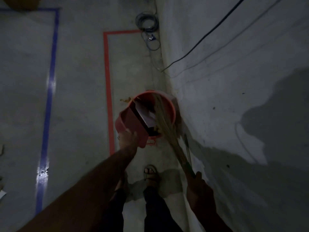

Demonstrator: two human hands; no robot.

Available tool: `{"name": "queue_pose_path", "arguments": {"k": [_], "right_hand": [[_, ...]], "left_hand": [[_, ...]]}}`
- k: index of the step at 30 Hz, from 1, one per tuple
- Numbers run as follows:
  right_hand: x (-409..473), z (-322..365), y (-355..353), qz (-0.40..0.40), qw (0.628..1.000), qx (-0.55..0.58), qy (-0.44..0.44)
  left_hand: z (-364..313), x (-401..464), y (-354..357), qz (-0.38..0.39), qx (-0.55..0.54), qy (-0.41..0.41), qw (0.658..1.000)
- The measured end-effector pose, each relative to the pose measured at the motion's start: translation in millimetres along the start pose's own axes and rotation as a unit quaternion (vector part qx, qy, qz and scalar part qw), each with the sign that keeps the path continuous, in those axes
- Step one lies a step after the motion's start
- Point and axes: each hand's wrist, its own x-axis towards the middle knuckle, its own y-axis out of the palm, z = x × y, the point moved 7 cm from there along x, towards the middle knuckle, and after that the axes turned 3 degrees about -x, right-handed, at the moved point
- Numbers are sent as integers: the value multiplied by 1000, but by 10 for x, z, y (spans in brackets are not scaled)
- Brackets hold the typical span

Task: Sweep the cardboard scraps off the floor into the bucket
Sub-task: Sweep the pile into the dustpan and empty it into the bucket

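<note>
Head view showed a dim concrete floor (75, 81) marked with blue tape (50, 84) and red tape (107, 81), meeting a pale wall (234, 64) on the right. Cables (147, 22) lay coiled near the wall base.

An orange bucket (172, 108) stood on the floor beside the wall. A red dustpan (132, 121) was tilted over its rim, lip pointing into the bucket. The broom (165, 124) had its bristles reaching across the pan lip into the bucket.

The left hand (127, 139) was closed around the dustpan's rear edge. The right hand (200, 185) was wrapped around the broom's green handle.

Pale scraps (147, 114) lay at the pan lip, inside the bucket mouth. A few brown bits (125, 99) lay on the floor just beside the bucket's far rim.

Judged step: emptying the pan. For a clean result, the lip should be kept well inside the rim, the pan tilted steeply, and the bristles drawn downward along the pan in short strokes. Scraps could spill over the near rim if the pan were withdrawn level.
</note>
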Motion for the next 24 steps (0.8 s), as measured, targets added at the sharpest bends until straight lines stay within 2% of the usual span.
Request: {"name": "queue_pose_path", "arguments": {"k": [1,2,3,4,5,6,7,8,10,13,15,16,18,22,24], "right_hand": [[-36,206,-139,-39,995,-87,-31],[-19,396,-279,-75,991,-96,-49],[-91,611,-198,-103,969,-200,-102],[-185,664,-109,-87,964,-217,-127],[-209,682,-89,-95,960,-212,-158],[-160,632,-119,-80,976,-151,-138],[-150,598,-184,-65,982,-144,-106],[-115,597,-178,-8,990,-124,-67],[-90,747,-194,11,993,-94,-72],[-85,1169,-283,-9,977,-173,-126],[-66,1406,-340,-67,965,-206,-148],[-58,1547,-332,-27,970,-195,-139],[-129,1887,-240,4,965,-194,-177],[-240,2450,-234,-66,945,-192,-255],[-281,2759,-50,-40,919,-238,-313]], "left_hand": [[7,-82,-44,5,7,17,1000],[54,-156,-58,-12,7,20,1000],[95,-234,-69,-28,29,26,999],[152,-306,-101,-53,49,18,997],[197,-428,-147,-59,65,18,996],[279,-512,-118,-74,70,8,995],[348,-601,-123,-75,56,0,996],[406,-712,-184,-97,38,-3,995],[570,-904,-261,-135,15,-22,990],[873,-1173,-214,-194,-36,-62,978],[1071,-1433,-290,-217,-79,-95,968],[1181,-1561,-313,-244,-91,-111,959],[1412,-1815,-341,-267,-107,-154,945],[1920,-2319,-291,-324,-132,-229,909],[2209,-2609,-210,-341,-144,-268,890]]}}
